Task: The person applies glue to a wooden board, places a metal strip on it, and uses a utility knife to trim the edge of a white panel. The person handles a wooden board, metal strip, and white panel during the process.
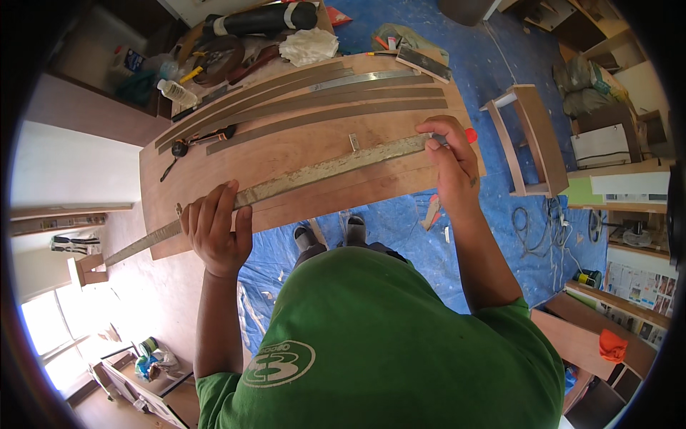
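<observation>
A long, narrow strip (321, 170) with a rough, patchy pale face is held slantwise above the wooden board. My left hand (214, 225) is closed over it left of the middle, and its left end reaches out past the board. At the right end, my right hand (451, 154) grips it between thumb and fingers. A small red piece (471, 135) shows beside the right fingers; whether it is held cannot be made out. Behind the strip, several thin brown strips (286, 125) and a metal ruler (364, 80) lie on the board (321, 200).
A tape measure (179, 148) and a small pale metal piece (354, 142) lie on the board. A dark-faced block (424, 64) is at its far right corner. A plastic bottle (177, 93) is at the far left. Blue sheeting (500, 236) covers the floor, with a wooden frame (536, 143) and cables (547, 225) on it.
</observation>
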